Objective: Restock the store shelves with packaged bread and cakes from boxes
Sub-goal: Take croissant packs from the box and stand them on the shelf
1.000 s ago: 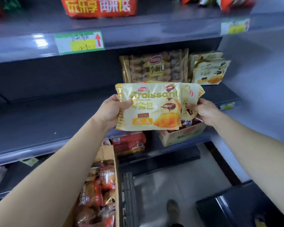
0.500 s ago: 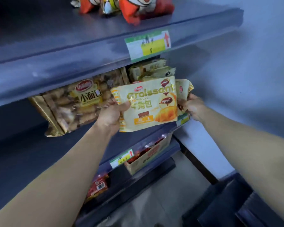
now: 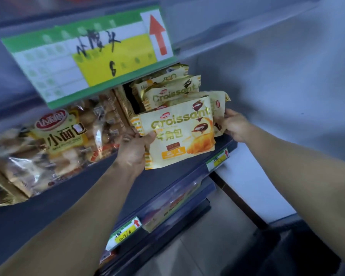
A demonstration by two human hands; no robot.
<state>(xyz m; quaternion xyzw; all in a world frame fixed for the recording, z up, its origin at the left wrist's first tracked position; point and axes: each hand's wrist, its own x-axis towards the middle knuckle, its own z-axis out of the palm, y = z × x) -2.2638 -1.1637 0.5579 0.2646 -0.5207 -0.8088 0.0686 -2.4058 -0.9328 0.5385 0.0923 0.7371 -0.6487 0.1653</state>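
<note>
A cream and gold croissant pack (image 3: 179,134) is held upright over the right end of the dark shelf (image 3: 159,180). My left hand (image 3: 133,150) grips its left edge with the thumb on the front. My right hand (image 3: 234,125) holds the right side, where a second croissant pack (image 3: 219,108) sits just behind the first. More croissant packs (image 3: 167,90) stand at the back of the same shelf, directly behind what I hold.
A large bag of small breads (image 3: 54,144) leans on the shelf to the left. A green and yellow price label (image 3: 88,54) hangs from the shelf above. A grey wall (image 3: 287,86) closes the right side. A carton (image 3: 167,210) sits on the lower shelf.
Both hands have carried the croissant packs up and further in over the shelf, close to the packs standing at the back. The view has moved nearer to the shelf.
</note>
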